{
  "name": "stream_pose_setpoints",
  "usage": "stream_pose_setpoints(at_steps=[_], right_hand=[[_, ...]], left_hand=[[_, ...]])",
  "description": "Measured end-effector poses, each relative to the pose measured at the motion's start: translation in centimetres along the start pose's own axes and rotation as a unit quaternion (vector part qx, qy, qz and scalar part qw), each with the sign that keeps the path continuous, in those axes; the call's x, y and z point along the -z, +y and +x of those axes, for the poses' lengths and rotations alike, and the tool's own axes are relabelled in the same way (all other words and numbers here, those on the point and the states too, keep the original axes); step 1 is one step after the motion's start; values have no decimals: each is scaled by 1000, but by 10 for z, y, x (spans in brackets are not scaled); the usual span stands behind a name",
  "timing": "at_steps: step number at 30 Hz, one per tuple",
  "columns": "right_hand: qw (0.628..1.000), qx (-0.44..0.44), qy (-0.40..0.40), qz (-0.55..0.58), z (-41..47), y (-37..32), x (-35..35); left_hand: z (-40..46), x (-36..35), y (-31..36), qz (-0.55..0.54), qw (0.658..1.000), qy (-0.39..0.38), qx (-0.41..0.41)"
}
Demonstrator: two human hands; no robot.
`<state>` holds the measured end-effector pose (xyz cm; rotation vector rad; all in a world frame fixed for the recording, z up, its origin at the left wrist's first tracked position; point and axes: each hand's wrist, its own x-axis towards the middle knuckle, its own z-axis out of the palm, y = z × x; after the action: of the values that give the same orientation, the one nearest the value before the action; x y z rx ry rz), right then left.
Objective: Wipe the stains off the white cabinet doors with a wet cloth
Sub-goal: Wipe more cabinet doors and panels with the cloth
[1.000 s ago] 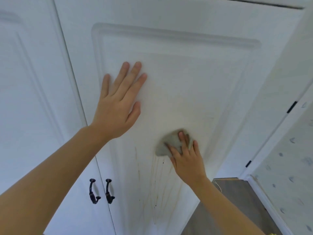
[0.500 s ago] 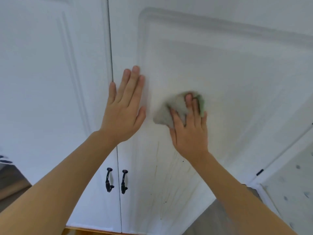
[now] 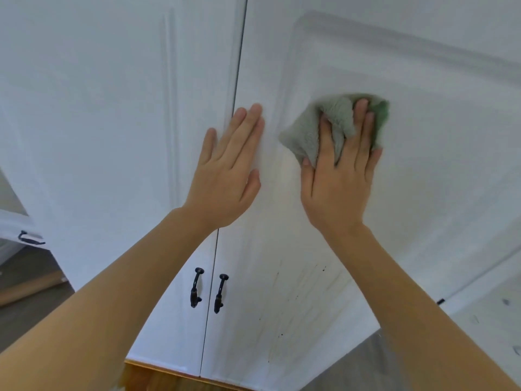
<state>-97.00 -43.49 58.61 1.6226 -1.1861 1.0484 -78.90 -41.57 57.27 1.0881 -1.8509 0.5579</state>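
Note:
My right hand [image 3: 338, 179] presses a grey-green cloth [image 3: 304, 134] flat against the upper panel of the right white cabinet door [image 3: 437, 179], fingers straight, with a fold of cloth bunched up between them. My left hand [image 3: 225, 176] lies flat and open on the same door's left edge, beside the seam with the left door [image 3: 98, 122]. Brownish streaks and dark specks of stain [image 3: 296, 300] run down the right door below my right wrist.
Two dark metal handles [image 3: 196, 287] [image 3: 220, 293] flank the seam low down. Another white unit with a dark handle [image 3: 29, 239] stands at the far left. Wood trim [image 3: 158, 376] runs under the doors, with grey floor [image 3: 363, 368] at lower right.
My right hand has slid the cloth upward on the right door, from just above the streaks to the upper panel. The left hand stays flat on the door near the seam.

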Motion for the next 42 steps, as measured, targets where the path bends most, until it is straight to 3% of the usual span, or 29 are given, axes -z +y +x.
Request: stream_pose_setpoints(at_steps=[2, 5, 9, 11, 13, 16, 19, 21, 24, 27, 30, 32, 35, 39, 42], right_hand=[[999, 31, 2, -10, -18, -10, -11], [983, 157, -97, -23, -81, -20, -24], [900, 334, -270, -76, -154, -10, -25], [878, 377, -282, -89, -150, 3, -17], [907, 356, -214, -66, -117, 8, -8], [973, 214, -74, -41, -38, 6, 2], [996, 82, -12, -40, -5, -7, -7], [997, 77, -16, -26, -23, -20, -17], [981, 171, -90, -33, -80, -25, -27], [945, 263, -183, -57, -125, -18, -25], [913, 333, -224, -78, -130, 5, -10], [933, 301, -182, -74, -106, 30, 5], [980, 153, -78, -98, -47, 59, 21], [998, -25, -37, -52, -37, 50, 9], [992, 71, -90, -56, -97, 43, -5]], left_hand=[[0, -3, -2, -4, 1000, 9, -4], [0, -2, 0, -16, 1000, -3, -1], [-3, 10, -3, -12, 999, -38, -1], [-3, 15, -5, -7, 999, -51, -12], [-6, 18, -7, -4, 998, -60, -15], [-12, 12, -7, -6, 998, -59, -16], [-16, 2, -9, -7, 999, -37, -21], [-18, -3, -11, -4, 1000, -22, -21], [-18, -3, -9, -14, 999, -27, -12], [-19, 1, -6, -28, 999, -44, -1], [-19, 8, -7, -10, 999, -53, -4], [-17, 11, -6, -4, 999, -43, -10], [-7, 10, 2, -4, 1000, 5, -24], [4, -6, 18, 3, 998, 19, -60], [4, -18, 22, 25, 997, 3, -68]])
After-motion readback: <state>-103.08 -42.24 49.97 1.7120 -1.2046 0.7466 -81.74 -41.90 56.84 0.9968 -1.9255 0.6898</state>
